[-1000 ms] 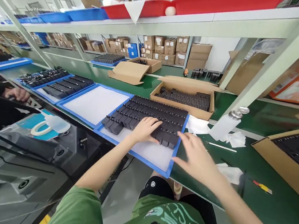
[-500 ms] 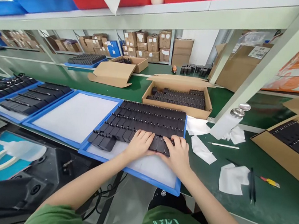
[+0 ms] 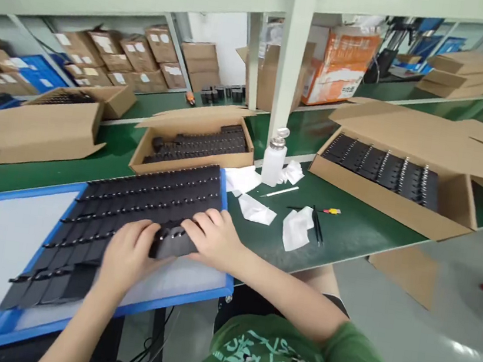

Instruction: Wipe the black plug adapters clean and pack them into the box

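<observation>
A row of small black blocks with shiny metal tips (image 3: pixel 174 244) is squeezed between my two hands, over the near part of a blue-rimmed tray (image 3: pixel 176 300). My left hand (image 3: pixel 128 254) closes on the left end of this row, its thumb underneath. On the other end, my right hand (image 3: pixel 216 238) has its fingers bent over the top. Behind and left of them, more black blocks (image 3: pixel 132 202) fill the tray in close rows. A few others (image 3: pixel 52 286) sit at its near left corner. Whether the held row rests on the tray or hangs just above it, I cannot tell.
Left lies a second blue-rimmed tray (image 3: pixel 1 250) with a white lining. Cardboard boxes of black parts stand behind (image 3: pixel 196 154) and at right (image 3: pixel 382 193). A white pump bottle (image 3: pixel 273 164), wipes (image 3: pixel 297 229) and black tweezers (image 3: pixel 318 227) lie near a shelf post (image 3: pixel 293 57).
My view has swung to the right, bringing the whole right-hand box into sight. Both hands keep hold of the block row, which now looks tilted, its metal tips showing between my hands.
</observation>
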Demonstrator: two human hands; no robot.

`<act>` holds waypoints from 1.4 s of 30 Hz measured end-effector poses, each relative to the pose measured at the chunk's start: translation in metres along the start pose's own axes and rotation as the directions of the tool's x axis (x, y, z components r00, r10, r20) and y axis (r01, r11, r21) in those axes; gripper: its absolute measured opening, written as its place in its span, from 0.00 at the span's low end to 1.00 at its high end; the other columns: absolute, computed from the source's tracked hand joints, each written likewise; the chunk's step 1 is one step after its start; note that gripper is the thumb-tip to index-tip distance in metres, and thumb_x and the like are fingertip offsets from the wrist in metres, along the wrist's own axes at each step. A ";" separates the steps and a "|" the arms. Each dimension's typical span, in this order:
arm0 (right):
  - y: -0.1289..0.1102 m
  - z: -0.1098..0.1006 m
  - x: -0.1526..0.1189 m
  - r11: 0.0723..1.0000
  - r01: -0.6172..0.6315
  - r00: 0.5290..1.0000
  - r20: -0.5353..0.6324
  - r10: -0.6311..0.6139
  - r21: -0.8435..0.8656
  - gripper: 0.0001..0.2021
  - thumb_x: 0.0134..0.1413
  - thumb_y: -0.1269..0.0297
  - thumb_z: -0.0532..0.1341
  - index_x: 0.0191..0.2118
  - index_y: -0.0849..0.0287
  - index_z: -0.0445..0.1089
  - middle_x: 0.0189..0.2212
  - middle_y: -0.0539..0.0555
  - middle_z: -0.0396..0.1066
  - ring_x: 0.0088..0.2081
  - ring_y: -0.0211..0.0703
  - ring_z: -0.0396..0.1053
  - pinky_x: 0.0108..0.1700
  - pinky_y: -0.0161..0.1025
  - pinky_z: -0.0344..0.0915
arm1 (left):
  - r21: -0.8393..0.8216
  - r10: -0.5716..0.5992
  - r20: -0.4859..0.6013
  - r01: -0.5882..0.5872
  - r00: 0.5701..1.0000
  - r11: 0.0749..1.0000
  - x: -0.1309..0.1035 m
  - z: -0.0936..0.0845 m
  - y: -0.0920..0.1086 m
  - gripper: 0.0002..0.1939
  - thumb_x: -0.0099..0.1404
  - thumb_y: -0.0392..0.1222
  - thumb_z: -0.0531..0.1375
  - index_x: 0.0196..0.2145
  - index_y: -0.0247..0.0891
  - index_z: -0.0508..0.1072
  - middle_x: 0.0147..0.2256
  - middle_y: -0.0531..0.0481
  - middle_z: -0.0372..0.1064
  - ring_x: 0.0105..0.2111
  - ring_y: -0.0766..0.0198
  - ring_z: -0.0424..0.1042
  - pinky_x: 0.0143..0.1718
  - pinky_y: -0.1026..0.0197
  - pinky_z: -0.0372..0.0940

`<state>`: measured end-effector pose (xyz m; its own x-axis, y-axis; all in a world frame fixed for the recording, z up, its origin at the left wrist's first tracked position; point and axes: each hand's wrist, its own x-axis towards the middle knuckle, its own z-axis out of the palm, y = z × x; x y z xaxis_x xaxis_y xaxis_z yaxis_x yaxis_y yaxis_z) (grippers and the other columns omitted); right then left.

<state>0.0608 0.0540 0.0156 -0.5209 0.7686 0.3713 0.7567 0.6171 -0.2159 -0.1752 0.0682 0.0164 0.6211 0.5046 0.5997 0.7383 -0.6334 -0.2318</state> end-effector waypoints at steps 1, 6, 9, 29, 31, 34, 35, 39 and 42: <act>0.000 -0.013 -0.009 1.000 -0.006 1.000 -0.014 0.006 0.006 0.30 0.58 0.44 0.63 0.60 0.56 0.64 0.51 0.60 0.68 0.50 0.54 0.61 0.44 0.49 0.59 | -0.003 0.004 -0.020 -0.004 1.000 1.000 0.007 -0.009 0.008 0.21 0.62 0.50 0.64 0.47 0.37 0.66 0.39 0.34 0.71 0.36 0.43 0.73 0.35 0.47 0.69; 0.025 -0.086 -0.095 0.937 -0.180 0.982 0.005 0.187 0.300 0.34 0.44 0.40 0.72 0.53 0.55 0.68 0.48 0.57 0.70 0.49 0.53 0.61 0.51 0.47 0.63 | -0.175 -0.065 0.103 0.082 0.993 0.981 0.047 -0.047 0.097 0.26 0.62 0.57 0.64 0.48 0.37 0.64 0.40 0.37 0.69 0.37 0.46 0.72 0.36 0.48 0.72; 0.070 -0.105 -0.137 0.854 -0.380 0.919 0.247 0.306 0.355 0.33 0.37 0.46 0.76 0.49 0.53 0.70 0.44 0.55 0.71 0.48 0.52 0.63 0.49 0.45 0.65 | -0.301 -0.014 0.264 0.096 0.964 0.949 0.069 -0.042 0.151 0.29 0.55 0.59 0.68 0.46 0.40 0.66 0.39 0.41 0.70 0.36 0.49 0.73 0.34 0.51 0.72; 0.115 -0.067 -0.170 0.963 -0.228 0.973 0.076 0.219 0.143 0.30 0.50 0.50 0.72 0.54 0.59 0.66 0.48 0.58 0.72 0.46 0.53 0.60 0.50 0.51 0.64 | -0.290 -0.032 0.425 0.170 0.905 0.942 0.097 0.027 0.198 0.33 0.59 0.62 0.66 0.48 0.29 0.70 0.42 0.38 0.71 0.41 0.45 0.71 0.40 0.47 0.66; 0.115 -0.062 -0.170 0.967 -0.225 0.974 0.060 0.219 0.122 0.30 0.51 0.50 0.71 0.55 0.60 0.66 0.48 0.59 0.71 0.46 0.54 0.60 0.50 0.51 0.64 | -0.351 -0.058 0.428 0.225 0.902 0.909 0.089 0.020 0.192 0.39 0.59 0.62 0.67 0.57 0.29 0.65 0.50 0.34 0.68 0.50 0.42 0.68 0.49 0.44 0.64; 0.119 -0.073 -0.172 0.964 -0.228 0.972 0.084 0.218 0.138 0.37 0.51 0.41 0.68 0.59 0.60 0.64 0.51 0.61 0.69 0.49 0.56 0.61 0.51 0.52 0.64 | -0.415 -0.183 0.489 0.412 0.853 0.811 0.071 0.007 0.176 0.44 0.61 0.63 0.65 0.65 0.35 0.56 0.57 0.35 0.63 0.57 0.44 0.64 0.57 0.45 0.61; 0.122 -0.080 -0.173 0.956 -0.243 0.969 0.091 0.230 0.166 0.41 0.50 0.36 0.65 0.62 0.60 0.62 0.53 0.62 0.67 0.51 0.58 0.61 0.53 0.53 0.64 | -0.429 -0.219 0.513 0.469 0.830 0.773 0.065 0.005 0.172 0.43 0.62 0.62 0.64 0.66 0.37 0.55 0.58 0.36 0.62 0.59 0.46 0.63 0.58 0.47 0.61; 0.154 -0.103 -0.175 0.854 -0.400 0.893 -0.066 0.444 0.334 0.33 0.62 0.37 0.54 0.65 0.52 0.61 0.57 0.61 0.65 0.55 0.59 0.64 0.50 0.53 0.67 | -0.496 -0.250 0.542 0.546 0.802 0.675 0.049 0.009 0.165 0.39 0.64 0.54 0.65 0.66 0.43 0.54 0.57 0.42 0.65 0.58 0.52 0.65 0.58 0.53 0.62; 0.183 -0.096 -0.164 0.858 -0.451 0.877 -0.055 0.477 0.248 0.20 0.66 0.52 0.58 0.59 0.52 0.67 0.52 0.58 0.70 0.51 0.54 0.68 0.47 0.49 0.68 | -0.554 -0.240 0.525 0.543 0.816 0.631 0.049 0.017 0.166 0.39 0.63 0.49 0.67 0.66 0.44 0.54 0.53 0.44 0.68 0.53 0.55 0.68 0.55 0.56 0.64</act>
<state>0.3226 0.0253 0.0020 -0.0745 0.9594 0.2721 0.7857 0.2245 -0.5764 -0.0176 -0.0021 -0.0062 0.4676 0.8723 0.1428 0.6573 -0.4511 0.6037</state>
